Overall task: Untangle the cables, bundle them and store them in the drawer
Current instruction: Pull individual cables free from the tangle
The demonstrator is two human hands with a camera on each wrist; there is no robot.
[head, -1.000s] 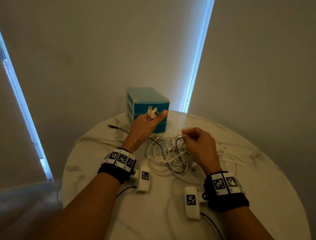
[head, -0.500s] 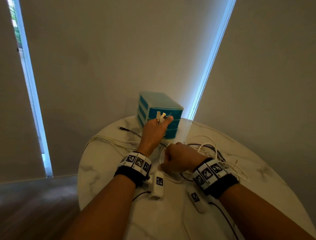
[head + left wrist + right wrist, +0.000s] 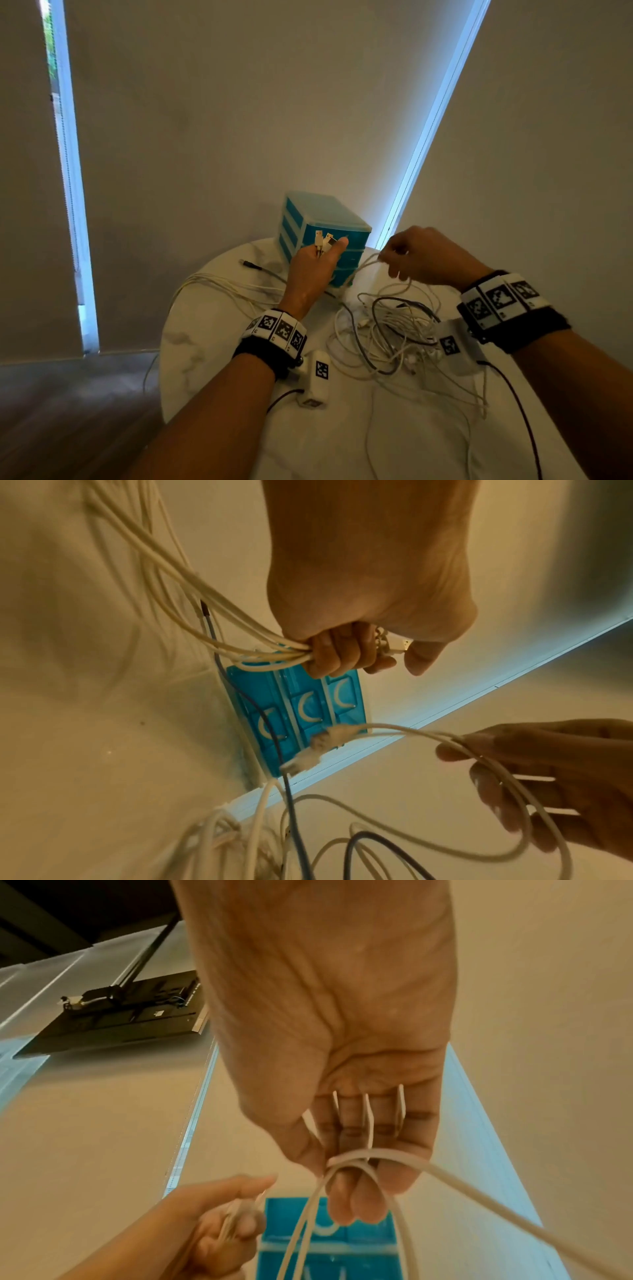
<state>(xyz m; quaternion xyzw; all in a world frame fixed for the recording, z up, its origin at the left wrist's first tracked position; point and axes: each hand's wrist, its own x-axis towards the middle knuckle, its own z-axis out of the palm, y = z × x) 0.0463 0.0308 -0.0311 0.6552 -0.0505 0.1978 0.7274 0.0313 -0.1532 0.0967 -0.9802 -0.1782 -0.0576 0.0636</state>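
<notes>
A tangle of white and dark cables (image 3: 394, 329) lies on the round marble table (image 3: 212, 342). My left hand (image 3: 325, 246) is raised in front of the teal drawer unit (image 3: 325, 226). It grips several white cables (image 3: 260, 645), with their USB plugs (image 3: 323, 240) sticking up past the thumb. My right hand (image 3: 394, 260) is lifted to the right of the drawers. One white cable (image 3: 352, 1161) loops round its fingers, pinched by the thumb, and trails down to the tangle. All three drawers (image 3: 298, 704) are closed.
White cable strands (image 3: 212, 284) run from my left hand across the table's left side toward its edge. A dark cable end (image 3: 248, 263) lies left of the drawers. The wall stands close behind the table, with floor to the left.
My right hand has left the tangle near my left wrist and risen up and right, lifting a white cable loop. My left hand still holds the plugs upright.
</notes>
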